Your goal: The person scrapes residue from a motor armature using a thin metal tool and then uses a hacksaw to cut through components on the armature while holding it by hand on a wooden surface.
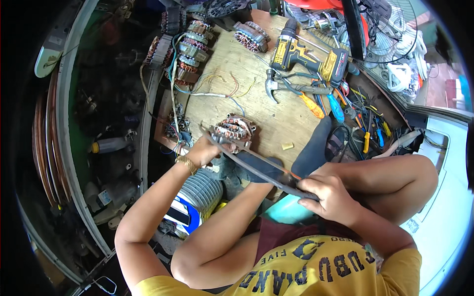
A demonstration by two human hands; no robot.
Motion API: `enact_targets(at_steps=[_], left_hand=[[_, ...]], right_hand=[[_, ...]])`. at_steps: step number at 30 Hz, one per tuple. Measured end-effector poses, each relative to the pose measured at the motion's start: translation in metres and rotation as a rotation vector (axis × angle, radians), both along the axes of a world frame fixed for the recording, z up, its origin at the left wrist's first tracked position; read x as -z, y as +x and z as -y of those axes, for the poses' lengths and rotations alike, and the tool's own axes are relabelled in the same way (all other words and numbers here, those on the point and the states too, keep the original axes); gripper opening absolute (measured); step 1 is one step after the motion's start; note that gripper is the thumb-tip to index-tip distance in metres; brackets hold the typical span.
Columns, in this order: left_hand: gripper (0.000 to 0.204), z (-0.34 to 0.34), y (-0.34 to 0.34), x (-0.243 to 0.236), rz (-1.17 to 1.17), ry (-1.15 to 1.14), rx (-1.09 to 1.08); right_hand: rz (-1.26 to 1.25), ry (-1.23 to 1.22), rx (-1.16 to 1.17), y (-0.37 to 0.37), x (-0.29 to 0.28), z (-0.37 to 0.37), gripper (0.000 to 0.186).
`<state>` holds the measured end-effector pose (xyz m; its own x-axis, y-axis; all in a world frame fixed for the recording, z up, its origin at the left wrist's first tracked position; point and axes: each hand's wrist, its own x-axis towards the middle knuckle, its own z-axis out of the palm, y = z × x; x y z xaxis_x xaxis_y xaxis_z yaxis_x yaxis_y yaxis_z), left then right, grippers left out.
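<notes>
A motor stator [232, 129] with a laminated core and copper windings sits on the wooden board [276, 118]. My left hand [205, 152], below a gold-coloured watch or bracelet, is closed at the stator's near left edge; its fingertips are partly hidden. In my right hand [331, 195] is the near end of a hacksaw [261, 171] with a dark, curved frame. The saw slants up to the left, its far part crossing over the stator beside my left hand. A thin strip, apparently the blade, runs along the frame. My dark-socked foot [261, 165] lies close to the stator.
More stators [192, 47] are stacked at the far left, with loose wires [217, 91] trailing across. A yellow cordless drill [296, 54], hammer [270, 86] and screwdrivers [313, 106] lie at the far right. A tool tray [368, 111] stands beyond my other foot [316, 145].
</notes>
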<state>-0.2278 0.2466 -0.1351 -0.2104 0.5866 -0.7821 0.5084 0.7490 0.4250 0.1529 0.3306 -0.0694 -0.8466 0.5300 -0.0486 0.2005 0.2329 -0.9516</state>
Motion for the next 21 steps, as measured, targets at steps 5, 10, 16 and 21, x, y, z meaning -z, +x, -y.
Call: enact_targets(at_steps=[5, 10, 16, 21], left_hand=[[0.072, -0.020, 0.001, 0.014, 0.049, 0.077, 0.033], [0.095, 0.003, -0.001, 0.026, 0.082, 0.147, -0.090], [0.105, -0.013, 0.002, -0.010, 0.185, -0.086, -0.142], [0.075, -0.008, -0.008, 0.014, 0.091, -0.025, -0.080]], right_hand=[[-0.109, 0.166, 0.139, -0.114, 0.064, -0.011, 0.027], [0.028, 0.169, 0.020, -0.087, 0.039, 0.003, 0.028], [0.002, 0.050, -0.011, -0.006, 0.010, 0.005, 0.033], [-0.083, 0.205, 0.073, -0.128, 0.061, -0.002, 0.030]])
